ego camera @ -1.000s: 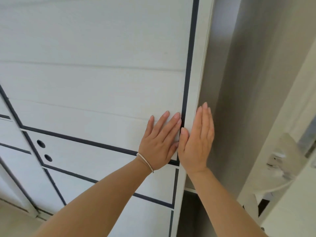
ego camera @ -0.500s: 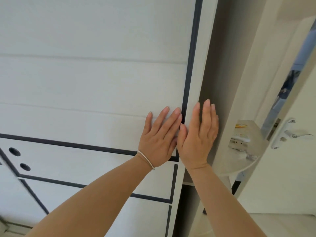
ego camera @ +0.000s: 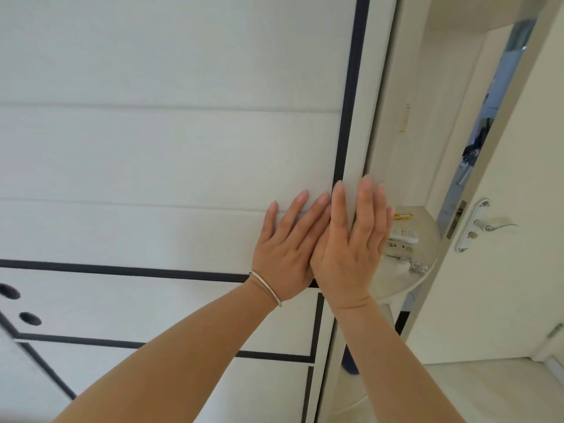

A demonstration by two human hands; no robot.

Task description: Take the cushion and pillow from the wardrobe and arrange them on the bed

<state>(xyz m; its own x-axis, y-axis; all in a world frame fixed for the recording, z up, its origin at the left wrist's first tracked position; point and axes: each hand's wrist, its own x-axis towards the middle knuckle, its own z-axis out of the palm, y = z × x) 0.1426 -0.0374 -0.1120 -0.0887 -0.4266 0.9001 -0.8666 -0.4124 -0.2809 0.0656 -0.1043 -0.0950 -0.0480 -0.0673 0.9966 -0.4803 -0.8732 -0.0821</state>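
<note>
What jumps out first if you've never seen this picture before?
Two bare hands pressed flat side by side against a white wardrobe door with dark trim: the left hand, with a thin bracelet on its wrist, and the right hand at the door's right edge. Farther right stands a cream room door with a lever handle.

The shut wardrobe door blocks both hands. Right of its edge, a narrow gap opens, possibly passable, hemmed by a cluttered rounded shelf and room door.

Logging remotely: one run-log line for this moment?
stage: wardrobe door shut | left hand flat on door | right hand flat on door edge | cushion, pillow: unseen
</note>
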